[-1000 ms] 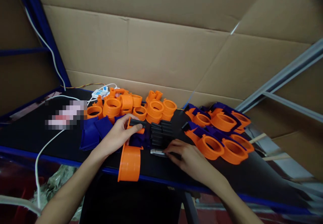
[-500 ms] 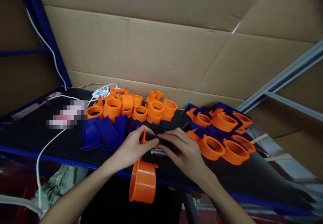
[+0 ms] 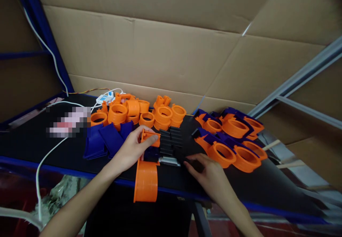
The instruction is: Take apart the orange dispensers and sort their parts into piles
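Note:
My left hand [image 3: 132, 148] grips the flanged top of a large orange ring part [image 3: 146, 180], whose round body hangs over the front edge of the black table [image 3: 32, 140]. My right hand [image 3: 210, 173] lies to the right of it, fingers curled round a small black piece [image 3: 196, 164] on the tabletop. Between the hands lie a stack of black ribbed strips [image 3: 171, 140] and a short silvery metal piece [image 3: 169, 161]. Dark blue flat parts [image 3: 107, 140] are piled just left of my left hand.
Loose orange rings [image 3: 139, 110] are heaped at the back of the table. Several orange rings fitted with blue parts [image 3: 232, 137] lie at the right. A white cable [image 3: 45, 158] and a white power strip [image 3: 105, 97] are on the left. Cardboard sheets [image 3: 160, 48] wall the back.
Half a second ago both hands met over a black strip at the orange part. Now my right hand has drawn back to the right and down, holding a black piece; the left hand keeps the orange part.

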A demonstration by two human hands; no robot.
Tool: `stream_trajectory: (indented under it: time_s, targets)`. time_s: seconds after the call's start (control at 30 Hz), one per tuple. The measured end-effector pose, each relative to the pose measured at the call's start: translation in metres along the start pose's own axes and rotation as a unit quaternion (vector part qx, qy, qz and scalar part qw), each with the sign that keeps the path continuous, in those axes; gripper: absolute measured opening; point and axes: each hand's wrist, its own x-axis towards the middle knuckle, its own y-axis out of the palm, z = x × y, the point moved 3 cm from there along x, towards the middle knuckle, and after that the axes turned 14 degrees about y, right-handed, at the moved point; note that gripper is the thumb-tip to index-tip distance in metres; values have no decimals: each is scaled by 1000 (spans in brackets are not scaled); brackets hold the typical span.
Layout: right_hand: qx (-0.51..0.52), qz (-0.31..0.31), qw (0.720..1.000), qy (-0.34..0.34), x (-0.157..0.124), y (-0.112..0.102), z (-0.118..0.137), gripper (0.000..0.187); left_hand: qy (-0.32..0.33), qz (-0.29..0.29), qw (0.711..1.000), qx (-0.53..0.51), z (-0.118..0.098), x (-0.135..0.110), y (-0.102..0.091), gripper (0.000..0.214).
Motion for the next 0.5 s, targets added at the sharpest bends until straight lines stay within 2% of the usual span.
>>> stream_trajectory:
  time_s: [0.2, 0.33, 0.43, 0.5]
  targets:
    - [-18, -42, 999, -15, 12, 3, -3, 30, 0, -4, 1000, -6, -1, 0, 2, 28]
    - [26, -49, 998, -19, 17, 2, -4, 32, 0, -7, 1000, -19, -2, 0, 3, 26]
    - [83, -57, 995, -4, 10, -7, 8, 32, -8, -13, 999, -31, 1, 0, 5, 25]
    - [131, -23, 991, -18, -2, -13, 26, 36, -17, -29, 998, -61, 5, -1, 8, 25]
